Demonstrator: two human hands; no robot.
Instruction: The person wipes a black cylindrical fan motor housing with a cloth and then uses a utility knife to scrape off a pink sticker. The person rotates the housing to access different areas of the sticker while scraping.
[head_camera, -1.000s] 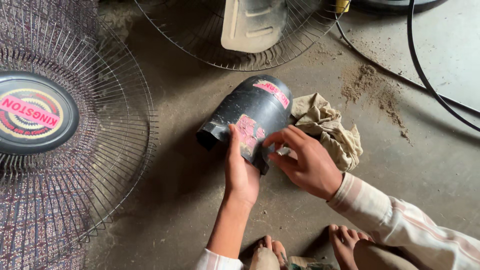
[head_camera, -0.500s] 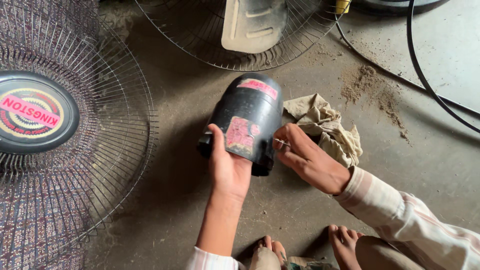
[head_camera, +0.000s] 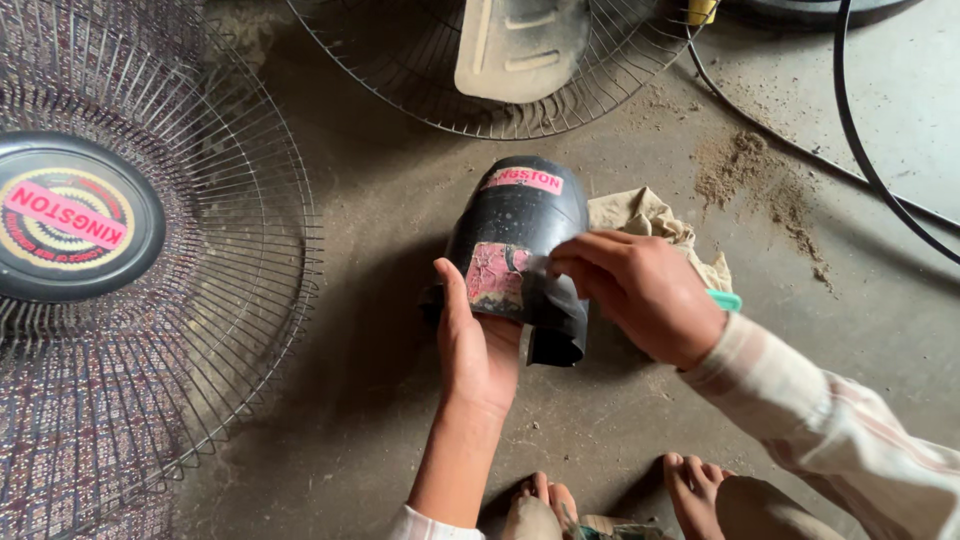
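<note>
A black plastic fan motor cover (head_camera: 520, 215) is tilted up off the concrete floor. It carries a pink label near its top and a worn pink sticker (head_camera: 493, 277) lower down. My left hand (head_camera: 478, 350) grips the cover's lower edge from below, thumb along its left side. My right hand (head_camera: 640, 292) is closed, its fingertips pressed to the right edge of the worn sticker. It seems to hold a small tool, with a grey tip at the sticker and a teal end (head_camera: 726, 300) poking out behind the hand.
A beige rag (head_camera: 650, 215) lies behind the cover. A round wire fan guard with a dark centre badge (head_camera: 70, 215) lies at left. Another wire guard (head_camera: 500, 110) with a pale fan blade (head_camera: 520, 45) sits at the top. Black cables (head_camera: 860, 150) and a dirt patch lie at right. My bare feet (head_camera: 690, 480) are at the bottom.
The cover has been turned more upright toward me. My left hand slid under its lower edge, and my right hand moved from beside the cover onto the worn sticker.
</note>
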